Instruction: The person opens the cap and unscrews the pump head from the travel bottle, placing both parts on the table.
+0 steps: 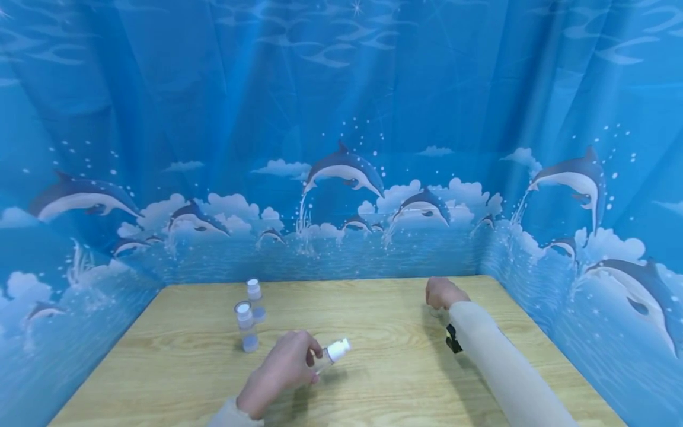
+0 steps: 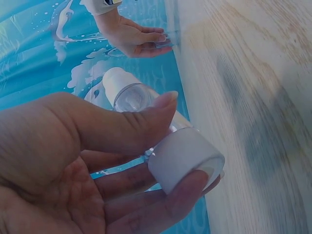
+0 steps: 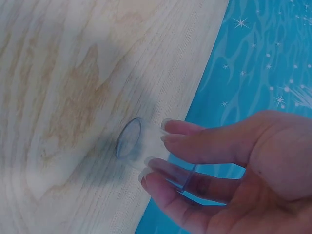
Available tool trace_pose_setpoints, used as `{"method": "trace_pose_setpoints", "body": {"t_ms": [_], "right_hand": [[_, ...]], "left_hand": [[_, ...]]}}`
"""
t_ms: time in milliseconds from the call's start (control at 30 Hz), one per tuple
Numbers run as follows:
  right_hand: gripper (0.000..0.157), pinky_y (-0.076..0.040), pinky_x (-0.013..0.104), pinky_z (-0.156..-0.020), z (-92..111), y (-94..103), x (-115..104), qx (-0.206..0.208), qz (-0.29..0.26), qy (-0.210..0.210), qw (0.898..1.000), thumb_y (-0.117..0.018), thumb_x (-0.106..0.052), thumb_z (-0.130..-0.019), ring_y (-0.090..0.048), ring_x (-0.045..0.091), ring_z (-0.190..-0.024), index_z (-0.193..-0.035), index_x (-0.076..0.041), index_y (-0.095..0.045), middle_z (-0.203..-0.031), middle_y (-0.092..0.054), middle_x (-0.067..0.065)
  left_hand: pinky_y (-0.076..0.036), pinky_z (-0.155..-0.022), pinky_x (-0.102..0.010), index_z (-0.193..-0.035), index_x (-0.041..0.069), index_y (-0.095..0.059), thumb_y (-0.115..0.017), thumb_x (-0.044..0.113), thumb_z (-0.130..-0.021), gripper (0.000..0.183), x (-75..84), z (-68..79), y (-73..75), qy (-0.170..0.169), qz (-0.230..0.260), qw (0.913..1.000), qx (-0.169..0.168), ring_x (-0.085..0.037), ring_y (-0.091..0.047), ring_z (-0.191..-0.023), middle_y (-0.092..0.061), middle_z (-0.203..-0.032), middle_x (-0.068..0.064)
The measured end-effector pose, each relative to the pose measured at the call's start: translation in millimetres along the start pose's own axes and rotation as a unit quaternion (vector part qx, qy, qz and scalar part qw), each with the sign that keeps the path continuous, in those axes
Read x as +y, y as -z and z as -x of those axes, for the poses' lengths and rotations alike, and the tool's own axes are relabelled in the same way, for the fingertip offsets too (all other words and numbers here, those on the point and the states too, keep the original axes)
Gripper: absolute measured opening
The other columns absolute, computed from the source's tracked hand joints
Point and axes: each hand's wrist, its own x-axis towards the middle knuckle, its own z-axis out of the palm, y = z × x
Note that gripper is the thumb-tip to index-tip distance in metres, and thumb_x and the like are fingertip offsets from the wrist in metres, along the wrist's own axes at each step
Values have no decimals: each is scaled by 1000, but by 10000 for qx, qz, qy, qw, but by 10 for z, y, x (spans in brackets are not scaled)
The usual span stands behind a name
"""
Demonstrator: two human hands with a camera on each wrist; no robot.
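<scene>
In the head view my left hand [image 1: 285,365] holds a small clear pump bottle [image 1: 337,350] tilted above the table, its white top pointing away to the right. Up close in the left wrist view, thumb and fingers of the left hand [image 2: 122,131] grip the bottle [image 2: 183,158] around its clear body and white base. My right hand [image 1: 444,292] reaches to the far right of the table. Between its thumb and fingers, the right hand [image 3: 214,161] pinches a clear hollow plastic cap [image 3: 130,139], with the rim toward the wood.
Two similar bottles with white tops stand upright at the left of the table, a nearer bottle [image 1: 246,326] and a farther bottle [image 1: 254,299]. The wooden table [image 1: 373,379] meets a blue dolphin-print curtain [image 1: 341,249] at its back and sides.
</scene>
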Motion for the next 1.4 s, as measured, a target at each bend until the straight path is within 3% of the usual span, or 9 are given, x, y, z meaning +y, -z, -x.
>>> {"method": "trace_pose_setpoints", "body": {"t_ms": [167, 433, 700, 1000, 1067, 1133, 1200, 1267, 1400], "right_hand": [[26, -30, 23, -54, 29, 22, 2, 63, 108, -41, 9999, -51, 8, -96, -30, 12, -58, -82, -5, -69, -79, -57, 3], [48, -16, 21, -50, 24, 28, -5, -51, -6, -1, 10000, -38, 17, -85, -14, 9, -51, -54, -19, -39, -54, -19, -6], [35, -18, 23, -51, 6, 26, 3, -7, -32, -6, 10000, -45, 10, -95, -14, 10, -53, -77, -3, -72, -57, -34, -4], [50, -16, 22, -51, 16, -2, -16, -49, -21, 0, 10000, -42, 12, -91, -14, 10, -52, -55, -21, -32, -55, -16, -7], [46, -23, 22, -51, 31, -1, -21, -63, 68, -8, 10000, -46, 10, -92, -23, 10, -51, -56, -17, -40, -55, -27, -5], [26, -46, 26, -58, 54, 7, -21, -120, 148, -44, 9998, -52, 9, -92, -52, 19, -61, -72, -6, -61, -67, -55, 4], [25, -59, 42, -83, 86, 14, -26, -180, 205, -80, 9996, -57, 8, -89, -68, 35, -100, -109, 2, -69, -109, -70, 19], [61, -54, 57, -101, 116, 24, -36, -184, 166, -91, 9997, -61, 7, -86, -52, 47, -134, -146, 0, -51, -152, -50, 27], [68, -53, 50, -89, 162, 40, -93, 231, -108, 264, 9993, -61, 4, -87, -52, 47, -131, -152, 0, -42, -157, -40, 32]], "left_hand": [[-60, -72, -41, -101, 4, -77, -90, 1, -65, 39, 0, -6, 14, 81, -32, 10000, -46, -19, -65, -77, -74, -85, -6], [-61, -73, -42, -101, 5, -77, -90, 2, -66, 37, -17, -13, 20, 99, -59, 9999, -66, -19, -66, -77, -74, -85, -6], [-61, -73, -40, -101, 7, -77, -90, 2, -66, 38, -21, -21, 23, 180, -102, 9998, -67, -18, -66, -78, -74, -86, -4], [-60, -72, -41, -100, 5, -77, -90, 2, -66, 37, -25, -9, 27, 88, -68, 9999, -50, -19, -66, -77, -74, -84, -5], [-60, -72, -41, -100, 5, -77, -90, 2, -66, 37, -22, -4, 27, 75, -44, 10000, -42, -19, -66, -77, -74, -85, -6], [-61, -72, -41, -101, 5, -77, -90, 2, -66, 38, -18, -2, 27, 97, -34, 9999, -42, -19, -66, -77, -74, -85, -6], [-61, -73, -41, -101, 5, -77, -90, 2, -66, 38, -14, -2, 26, 119, -25, 9999, -45, -18, -66, -78, -74, -86, -6], [-61, -73, -40, -102, 5, -77, -90, 2, -66, 39, -12, -3, 28, 130, -36, 9999, -48, -18, -66, -78, -74, -87, -6], [-61, -73, -42, -102, 5, -77, -90, 2, -66, 39, -15, 1, 41, 101, -46, 9999, -33, -19, -67, -78, -74, -87, -7]]}}
